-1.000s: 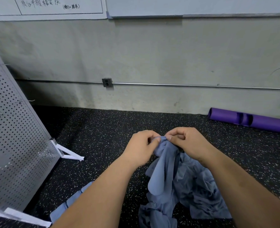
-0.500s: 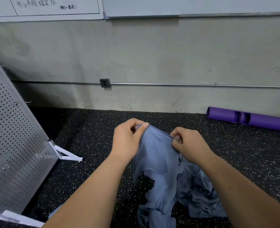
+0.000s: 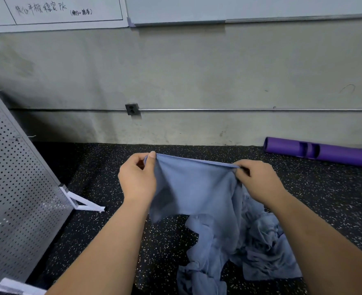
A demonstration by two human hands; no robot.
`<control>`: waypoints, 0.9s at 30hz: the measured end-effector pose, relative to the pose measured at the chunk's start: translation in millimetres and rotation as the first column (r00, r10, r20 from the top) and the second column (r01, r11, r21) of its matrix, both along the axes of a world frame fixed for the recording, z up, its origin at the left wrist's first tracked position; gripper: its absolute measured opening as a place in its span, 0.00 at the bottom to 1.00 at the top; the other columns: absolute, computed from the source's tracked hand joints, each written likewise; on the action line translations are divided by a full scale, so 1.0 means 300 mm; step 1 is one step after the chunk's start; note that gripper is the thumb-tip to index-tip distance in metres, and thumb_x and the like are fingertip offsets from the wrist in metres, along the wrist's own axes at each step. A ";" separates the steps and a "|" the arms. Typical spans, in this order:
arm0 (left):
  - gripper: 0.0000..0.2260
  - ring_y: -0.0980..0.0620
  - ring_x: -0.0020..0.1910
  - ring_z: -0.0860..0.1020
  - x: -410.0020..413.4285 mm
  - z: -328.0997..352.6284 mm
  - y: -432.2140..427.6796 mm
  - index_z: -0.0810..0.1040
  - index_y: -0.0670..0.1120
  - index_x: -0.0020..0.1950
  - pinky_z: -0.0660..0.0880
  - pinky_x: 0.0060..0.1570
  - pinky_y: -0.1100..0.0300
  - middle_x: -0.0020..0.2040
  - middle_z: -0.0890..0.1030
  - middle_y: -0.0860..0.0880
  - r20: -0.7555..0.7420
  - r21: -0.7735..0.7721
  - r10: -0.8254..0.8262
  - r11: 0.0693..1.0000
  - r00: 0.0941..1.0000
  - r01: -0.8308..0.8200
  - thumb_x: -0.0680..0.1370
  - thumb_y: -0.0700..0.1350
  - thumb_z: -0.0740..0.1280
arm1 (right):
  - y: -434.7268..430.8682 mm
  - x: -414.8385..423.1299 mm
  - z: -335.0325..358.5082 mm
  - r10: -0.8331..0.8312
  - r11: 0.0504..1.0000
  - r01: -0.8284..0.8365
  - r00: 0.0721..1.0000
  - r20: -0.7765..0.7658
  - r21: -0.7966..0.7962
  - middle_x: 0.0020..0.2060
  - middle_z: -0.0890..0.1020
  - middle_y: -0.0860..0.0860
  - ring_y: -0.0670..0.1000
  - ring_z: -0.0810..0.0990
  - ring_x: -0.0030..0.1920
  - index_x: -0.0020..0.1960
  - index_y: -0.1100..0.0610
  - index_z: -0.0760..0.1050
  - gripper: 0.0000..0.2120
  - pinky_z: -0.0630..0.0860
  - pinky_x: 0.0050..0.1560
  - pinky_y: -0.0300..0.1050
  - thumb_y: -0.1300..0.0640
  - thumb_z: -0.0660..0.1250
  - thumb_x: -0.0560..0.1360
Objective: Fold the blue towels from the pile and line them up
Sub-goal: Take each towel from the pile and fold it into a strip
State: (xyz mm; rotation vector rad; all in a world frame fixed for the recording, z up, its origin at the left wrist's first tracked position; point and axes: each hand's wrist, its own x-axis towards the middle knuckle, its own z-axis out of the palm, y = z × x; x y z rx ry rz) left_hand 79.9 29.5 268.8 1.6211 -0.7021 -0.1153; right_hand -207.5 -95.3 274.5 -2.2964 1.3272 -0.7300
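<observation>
I hold one blue towel [image 3: 193,188] up above the floor by its top edge, stretched between both hands. My left hand [image 3: 137,177] pinches the left corner with thumb and fingers. My right hand [image 3: 258,179] pinches the right corner. The towel hangs down and its lower part trails into the pile of crumpled blue towels [image 3: 260,248] on the floor below my right forearm.
The floor [image 3: 197,152] is black speckled rubber, ending at a grey wall with a metal conduit [image 3: 239,110]. A perforated metal panel [image 3: 16,188] on a white foot leans at the left. A purple roll [image 3: 324,152] lies against the wall at the right.
My hands, which were together at one bunched point of the towel, have moved apart along its edge. The towel now hangs spread out between them, lifted higher off the pile.
</observation>
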 end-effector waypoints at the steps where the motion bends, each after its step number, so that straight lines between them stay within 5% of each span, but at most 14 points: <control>1: 0.06 0.52 0.41 0.82 0.001 -0.001 0.000 0.85 0.53 0.45 0.81 0.50 0.50 0.40 0.85 0.53 -0.002 0.016 -0.022 1.000 1.000 0.022 0.81 0.52 0.74 | 0.004 0.004 0.004 0.025 1.000 -0.026 0.998 0.050 0.012 0.33 0.82 0.45 0.45 0.77 0.34 0.50 0.43 0.83 0.09 0.69 0.35 0.36 0.56 0.68 0.81; 4: 0.01 0.55 0.39 0.80 -0.014 -0.002 -0.001 0.85 0.54 0.50 0.80 0.46 0.53 0.38 0.83 0.54 0.030 0.052 -0.156 0.987 0.987 0.154 0.80 0.49 0.75 | 0.023 0.026 0.011 0.089 0.994 -0.098 0.981 0.173 0.041 0.33 0.79 0.43 0.44 0.74 0.33 0.50 0.44 0.79 0.04 0.70 0.37 0.38 0.53 0.70 0.81; 7: 0.07 0.58 0.35 0.77 -0.058 -0.001 -0.004 0.84 0.55 0.57 0.75 0.43 0.61 0.36 0.80 0.55 0.083 0.111 -0.331 0.941 0.940 0.321 0.79 0.48 0.76 | 0.040 0.053 0.013 0.140 0.986 -0.156 0.965 0.222 0.056 0.33 0.79 0.41 0.42 0.72 0.32 0.48 0.44 0.80 0.04 0.70 0.37 0.35 0.52 0.73 0.80; 14: 0.12 0.61 0.38 0.77 -0.193 -0.017 -0.011 0.85 0.58 0.61 0.76 0.46 0.62 0.36 0.79 0.57 0.149 0.272 -0.676 0.729 0.721 0.628 0.78 0.48 0.78 | 0.095 0.108 0.028 0.278 0.940 -0.325 0.908 0.313 0.108 0.36 0.85 0.45 0.42 0.73 0.34 0.47 0.44 0.87 0.04 0.72 0.38 0.41 0.52 0.75 0.78; 18: 0.02 0.59 0.36 0.76 -0.206 -0.013 -0.010 0.87 0.56 0.50 0.72 0.40 0.63 0.36 0.81 0.56 0.198 0.310 -0.650 0.752 0.734 0.582 0.80 0.49 0.75 | 0.110 0.109 0.044 0.293 0.937 -0.330 0.920 0.259 0.114 0.37 0.86 0.45 0.42 0.77 0.36 0.48 0.42 0.87 0.03 0.76 0.41 0.41 0.50 0.76 0.78; 21: 0.02 0.58 0.42 0.80 -0.196 -0.004 -0.008 0.87 0.56 0.49 0.76 0.45 0.63 0.41 0.84 0.57 0.209 0.316 -0.609 0.783 0.765 0.536 0.80 0.49 0.74 | 0.102 0.100 0.032 0.234 0.960 -0.252 0.961 0.146 0.121 0.37 0.85 0.40 0.39 0.78 0.34 0.47 0.43 0.86 0.04 0.78 0.40 0.36 0.52 0.75 0.77; 27: 0.04 0.62 0.47 0.80 -0.183 0.018 0.002 0.86 0.55 0.49 0.72 0.46 0.70 0.46 0.84 0.60 0.245 0.256 -0.532 0.842 0.810 0.476 0.81 0.47 0.73 | 0.069 0.086 0.013 0.086 0.990 -0.077 0.993 -0.076 0.118 0.34 0.84 0.40 0.41 0.82 0.36 0.43 0.44 0.84 0.07 0.80 0.41 0.41 0.55 0.70 0.73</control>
